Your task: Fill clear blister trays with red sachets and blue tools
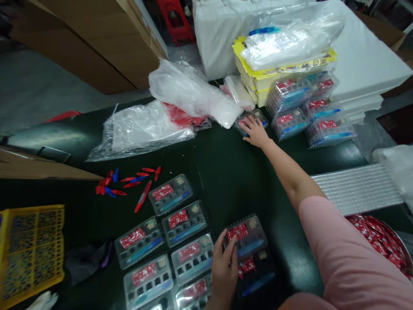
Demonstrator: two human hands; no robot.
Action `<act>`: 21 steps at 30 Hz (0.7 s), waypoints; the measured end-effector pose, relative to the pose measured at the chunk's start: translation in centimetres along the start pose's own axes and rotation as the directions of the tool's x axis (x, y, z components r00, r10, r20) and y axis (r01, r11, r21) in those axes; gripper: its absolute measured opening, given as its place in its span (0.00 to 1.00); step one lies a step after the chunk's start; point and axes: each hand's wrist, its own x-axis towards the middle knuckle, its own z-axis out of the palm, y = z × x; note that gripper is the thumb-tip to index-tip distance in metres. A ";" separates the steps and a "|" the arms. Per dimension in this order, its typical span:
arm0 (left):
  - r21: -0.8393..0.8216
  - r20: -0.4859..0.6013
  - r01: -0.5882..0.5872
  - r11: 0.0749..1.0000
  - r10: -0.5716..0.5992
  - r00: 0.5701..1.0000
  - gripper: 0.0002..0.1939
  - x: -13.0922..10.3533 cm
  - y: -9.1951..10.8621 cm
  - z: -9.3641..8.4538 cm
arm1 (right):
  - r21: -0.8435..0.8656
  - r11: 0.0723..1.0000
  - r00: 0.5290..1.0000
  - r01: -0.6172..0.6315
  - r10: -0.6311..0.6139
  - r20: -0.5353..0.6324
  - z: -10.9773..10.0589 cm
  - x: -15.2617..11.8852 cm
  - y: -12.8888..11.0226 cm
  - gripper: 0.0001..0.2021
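Just in front of the yellow card stack (258, 84), on the dark table (222, 172), the right hand (257, 132) lies over a far case (262, 116) of clear plastic, its fingers spread a little apart across the top. Against the front of the stack and to its right stand piles of similar cases (290, 120); to the stack's left lie plastic bags (187, 88).

Well in front of the stack, the left hand (225, 267) touches the left edge of a near case (256, 232), fingers bent and slightly apart; whether they grip it I cannot tell. Inside show a red packet (238, 232) and a blue pen (251, 249). Left of that, further in front of the stack, more filled cases (183, 219) lie in rows, with red and blue pieces (143, 196) just beyond them.
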 end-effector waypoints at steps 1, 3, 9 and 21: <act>0.000 0.000 -0.001 1.000 0.001 1.000 0.21 -0.1 -0.2 0.1 | -0.011 1.000 1.000 -0.018 0.018 0.001 0.4 0.0 -0.1 0.33; -0.004 -0.002 -0.009 1.000 0.009 1.000 0.22 -0.2 -0.4 0.2 | -0.030 0.995 0.995 -0.095 0.093 -0.038 1.1 -0.2 -0.5 0.30; 0.018 0.027 -0.016 1.000 0.015 1.000 0.24 -0.1 -0.4 0.0 | -0.014 0.964 0.958 -0.265 0.262 -0.113 1.9 -1.0 -1.9 0.29; 0.005 0.036 -0.007 1.000 0.007 0.999 0.23 -0.1 -0.2 0.2 | -0.009 0.967 0.967 -0.253 0.253 -0.013 2.9 1.0 -0.6 0.32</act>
